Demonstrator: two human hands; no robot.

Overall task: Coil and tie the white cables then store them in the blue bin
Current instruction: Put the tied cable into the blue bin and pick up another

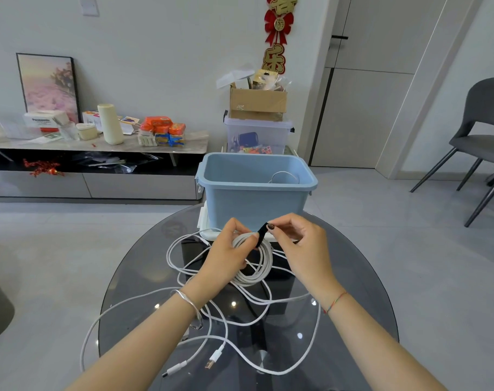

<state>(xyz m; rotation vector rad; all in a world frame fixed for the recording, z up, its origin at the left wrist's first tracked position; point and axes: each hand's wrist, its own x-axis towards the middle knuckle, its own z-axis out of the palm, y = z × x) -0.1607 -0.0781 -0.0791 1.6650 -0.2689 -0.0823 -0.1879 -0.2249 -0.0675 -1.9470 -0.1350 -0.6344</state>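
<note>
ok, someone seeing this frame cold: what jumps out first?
Dead centre, the left hand grips a coiled white cable while the right hand pinches a black tie strap laid across it. Right behind stands the blue bin, with one white cable already inside. In front, loose white cables sprawl over the round glass table.

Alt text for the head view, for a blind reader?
The left hand holds a coiled white cable while the right hand pinches a black tie round it. Loose white cables lie on the glass table before the blue bin.
</note>
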